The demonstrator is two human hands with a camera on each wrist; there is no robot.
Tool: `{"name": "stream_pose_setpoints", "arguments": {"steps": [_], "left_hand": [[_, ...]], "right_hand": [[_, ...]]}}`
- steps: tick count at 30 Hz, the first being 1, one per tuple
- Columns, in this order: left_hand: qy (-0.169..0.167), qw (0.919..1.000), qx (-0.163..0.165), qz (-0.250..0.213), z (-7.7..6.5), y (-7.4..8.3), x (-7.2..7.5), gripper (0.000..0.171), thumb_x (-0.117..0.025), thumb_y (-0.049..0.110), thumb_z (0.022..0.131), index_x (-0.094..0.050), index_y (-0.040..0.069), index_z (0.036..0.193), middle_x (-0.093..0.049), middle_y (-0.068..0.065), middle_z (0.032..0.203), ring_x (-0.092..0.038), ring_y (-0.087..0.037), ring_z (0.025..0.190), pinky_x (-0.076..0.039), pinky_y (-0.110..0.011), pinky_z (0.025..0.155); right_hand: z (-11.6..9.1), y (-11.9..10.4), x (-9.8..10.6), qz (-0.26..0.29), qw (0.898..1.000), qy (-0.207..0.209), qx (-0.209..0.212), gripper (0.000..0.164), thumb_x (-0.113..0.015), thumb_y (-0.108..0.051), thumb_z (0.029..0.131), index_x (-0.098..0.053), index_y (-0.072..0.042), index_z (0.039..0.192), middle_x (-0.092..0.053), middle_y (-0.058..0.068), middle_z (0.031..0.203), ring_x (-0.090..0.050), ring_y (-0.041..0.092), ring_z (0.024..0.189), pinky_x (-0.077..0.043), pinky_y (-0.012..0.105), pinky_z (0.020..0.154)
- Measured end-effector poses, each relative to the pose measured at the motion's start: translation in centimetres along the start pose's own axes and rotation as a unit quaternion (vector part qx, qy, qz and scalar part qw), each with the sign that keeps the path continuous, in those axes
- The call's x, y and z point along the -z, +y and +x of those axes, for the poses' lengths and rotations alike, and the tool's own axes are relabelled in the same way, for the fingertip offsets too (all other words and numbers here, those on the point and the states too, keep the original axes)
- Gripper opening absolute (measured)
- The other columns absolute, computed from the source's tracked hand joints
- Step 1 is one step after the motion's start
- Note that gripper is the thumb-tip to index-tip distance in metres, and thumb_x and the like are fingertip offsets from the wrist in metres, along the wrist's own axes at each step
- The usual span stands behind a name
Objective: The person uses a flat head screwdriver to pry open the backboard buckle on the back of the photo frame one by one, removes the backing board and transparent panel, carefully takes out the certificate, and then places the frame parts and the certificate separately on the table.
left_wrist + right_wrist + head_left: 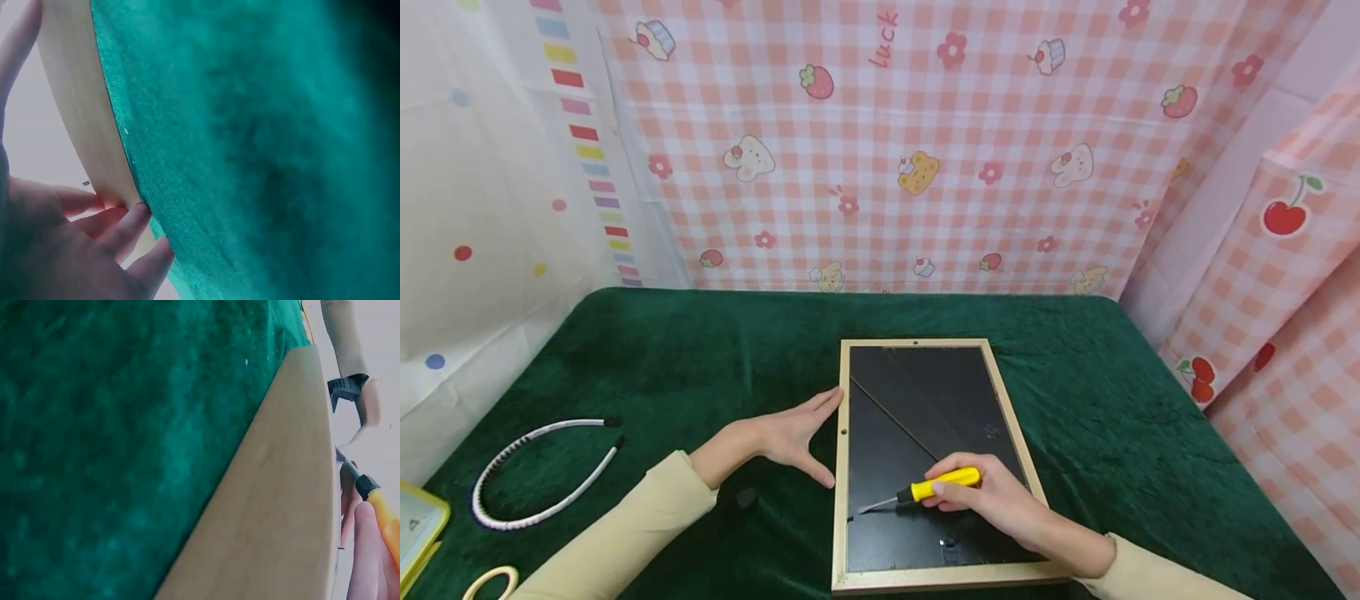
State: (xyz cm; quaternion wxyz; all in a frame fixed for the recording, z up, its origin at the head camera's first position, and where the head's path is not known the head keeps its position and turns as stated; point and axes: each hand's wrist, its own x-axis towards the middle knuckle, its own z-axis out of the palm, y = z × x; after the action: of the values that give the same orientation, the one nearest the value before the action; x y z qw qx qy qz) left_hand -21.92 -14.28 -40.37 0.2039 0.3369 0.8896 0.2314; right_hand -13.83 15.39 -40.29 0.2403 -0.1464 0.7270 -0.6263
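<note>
A picture frame [843,467] with a pale wooden rim lies face down on the green cloth, its black backing board [925,392] showing. My right hand [1000,500] grips a yellow-handled screwdriver [951,481], the blade pointing left. The blade's tip is low over the board, close to a small dark tab [852,519] at the left rim. My left hand [790,437] is at the frame's left side, thumb and fingers spread. In the left wrist view, its fingertips [134,219] touch the wooden side. The right wrist view shows the screwdriver [382,515] beyond the frame's side [275,487].
A white headband [512,467] lies on the green cloth [760,350] at the left. Nearer are a yellow ring-shaped handle [493,575] and a yellow-edged case [422,529]. A thin cord [891,417] runs diagonally across the backing board. Patterned curtains [880,208] hang behind the table.
</note>
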Motion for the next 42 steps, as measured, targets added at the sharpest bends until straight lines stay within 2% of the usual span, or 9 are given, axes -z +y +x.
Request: {"name": "stream_pose_setpoints", "arguments": {"steps": [11, 25, 34, 38, 42], "left_hand": [[0.010, 0.9996, 0.008, 0.026, -0.1, 0.3, -0.1, 0.119, -0.070, 0.058, 0.060, -0.003, 0.001, 0.140, 0.000, -0.013, 0.145, -0.007, -0.022, 0.130, -0.019, -0.040, 0.101], [0.025, 0.9976, 0.008, 0.064, 0.1, 0.3, -0.1, 0.120, -0.068, 0.063, 0.058, -0.007, 0.001, 0.140, -0.005, -0.013, 0.145, -0.012, -0.023, 0.129, -0.021, -0.040, 0.100], [0.022, 0.9975, 0.009, 0.067, 0.2, 0.4, 0.1, 0.119, -0.068, 0.062, 0.059, -0.008, 0.001, 0.140, -0.006, -0.013, 0.145, -0.013, -0.024, 0.129, -0.021, -0.040, 0.100], [0.021, 0.9972, 0.008, 0.071, 0.2, 0.3, 0.0, 0.119, -0.068, 0.062, 0.058, -0.009, 0.001, 0.140, -0.007, -0.013, 0.145, -0.014, -0.023, 0.129, -0.021, -0.040, 0.100], [0.024, 0.9970, 0.008, 0.073, 0.2, 0.4, 0.0, 0.118, -0.068, 0.063, 0.058, -0.009, 0.001, 0.140, -0.007, -0.013, 0.145, -0.014, -0.023, 0.129, -0.022, -0.040, 0.100]], "right_hand": [[-0.1, 0.3, -0.7, 0.006, 1.000, -0.010, 0.014, 0.030, -0.060, -0.016, 0.085, -0.056, 0.006, 0.105, -0.058, 0.015, 0.098, -0.061, 0.028, 0.085, -0.048, 0.033, 0.073], [-0.2, 0.6, -1.1, 0.044, 0.999, 0.011, -0.012, 0.031, -0.060, -0.016, 0.085, -0.055, 0.006, 0.106, -0.058, 0.015, 0.098, -0.060, 0.027, 0.086, -0.048, 0.034, 0.074], [0.0, -0.2, -1.9, 0.036, 0.998, 0.042, 0.013, 0.034, -0.062, -0.018, 0.084, -0.053, 0.006, 0.106, -0.059, 0.015, 0.097, -0.061, 0.026, 0.085, -0.048, 0.033, 0.073], [0.2, -0.4, -2.0, 0.047, 0.998, 0.041, 0.011, 0.034, -0.062, -0.016, 0.083, -0.052, 0.007, 0.107, -0.060, 0.015, 0.096, -0.061, 0.026, 0.083, -0.048, 0.033, 0.073], [0.6, -0.8, -2.1, 0.029, 0.998, 0.034, 0.040, 0.034, -0.063, -0.015, 0.083, -0.053, 0.007, 0.106, -0.060, 0.015, 0.095, -0.062, 0.027, 0.082, -0.048, 0.032, 0.072]]}}
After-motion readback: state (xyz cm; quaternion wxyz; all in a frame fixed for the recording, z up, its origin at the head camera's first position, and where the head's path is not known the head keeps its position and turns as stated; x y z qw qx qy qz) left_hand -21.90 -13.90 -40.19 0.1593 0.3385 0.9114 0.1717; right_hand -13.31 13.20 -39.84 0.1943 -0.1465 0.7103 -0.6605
